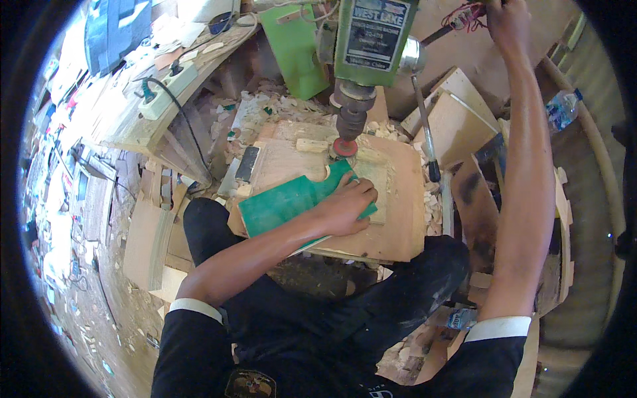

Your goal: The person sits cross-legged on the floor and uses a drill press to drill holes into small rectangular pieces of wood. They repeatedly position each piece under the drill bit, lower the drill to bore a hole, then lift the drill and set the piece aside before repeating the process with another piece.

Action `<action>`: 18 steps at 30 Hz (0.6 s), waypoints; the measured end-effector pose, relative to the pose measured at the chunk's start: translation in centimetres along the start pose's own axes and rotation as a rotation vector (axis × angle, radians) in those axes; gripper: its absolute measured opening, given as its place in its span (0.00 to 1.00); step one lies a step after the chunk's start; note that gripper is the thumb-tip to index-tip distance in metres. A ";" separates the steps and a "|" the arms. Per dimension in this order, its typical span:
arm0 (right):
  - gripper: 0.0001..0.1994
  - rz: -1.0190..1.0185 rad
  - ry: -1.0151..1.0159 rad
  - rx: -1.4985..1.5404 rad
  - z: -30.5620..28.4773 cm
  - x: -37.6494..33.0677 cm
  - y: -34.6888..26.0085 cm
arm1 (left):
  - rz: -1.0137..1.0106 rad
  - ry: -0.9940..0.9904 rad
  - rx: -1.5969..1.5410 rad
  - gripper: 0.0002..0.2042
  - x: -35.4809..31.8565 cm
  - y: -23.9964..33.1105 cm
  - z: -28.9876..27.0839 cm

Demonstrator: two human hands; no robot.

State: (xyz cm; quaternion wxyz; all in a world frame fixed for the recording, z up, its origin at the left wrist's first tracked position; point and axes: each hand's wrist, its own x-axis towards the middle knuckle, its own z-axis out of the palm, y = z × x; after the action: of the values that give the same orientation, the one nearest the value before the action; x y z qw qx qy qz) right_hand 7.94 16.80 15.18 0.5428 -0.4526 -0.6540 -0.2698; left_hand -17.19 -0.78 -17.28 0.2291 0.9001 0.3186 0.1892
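Observation:
My left hand [350, 204] grips the right end of a flat green board [285, 204], its fingers bent over the surface. A rounded notch is cut in the board's far edge. Just beyond that edge is a red round cutter [345, 147], held in the dark chuck [354, 106] of a green drill press [373, 40]. The board rests on a wooden work table [398, 225] with small wood strips fixed to it. At the upper right, my right hand [507, 20] is closed around a drill press lever handle [464, 16] wrapped in red wire; the frame's edge cuts off part of the hand.
Another lever [428, 132] hangs down right of the chuck. Wood chips and offcuts [265, 109] are heaped behind the table. On the left bench [133, 126] sits a power strip [169, 89] with a black cable. A plastic bottle [563, 109] lies at the right beyond my forearm.

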 end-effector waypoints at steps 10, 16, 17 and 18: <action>0.15 -0.130 0.113 -0.055 -5.3 -4.2 -4.3 | 0.042 0.022 -0.031 0.22 -0.9 -0.1 -0.9; 0.13 0.085 0.006 -0.107 -8.4 -7.9 -6.4 | 0.094 0.058 -0.061 0.21 -1.0 -0.2 -1.1; 0.11 0.152 -0.065 -0.087 -9.2 -8.4 -6.5 | 0.103 0.072 -0.063 0.21 -1.0 -0.2 -1.1; 0.11 0.220 -0.137 -0.067 -9.7 -9.0 -6.5 | 0.101 0.068 -0.063 0.21 -1.0 -0.2 -1.0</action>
State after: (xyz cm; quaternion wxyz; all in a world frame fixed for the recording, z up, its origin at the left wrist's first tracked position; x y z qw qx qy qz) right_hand 6.68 3.01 10.02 0.5078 -0.5568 -0.6265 -0.1992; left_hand -18.51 -0.97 -16.74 0.2367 0.9005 0.2740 0.2409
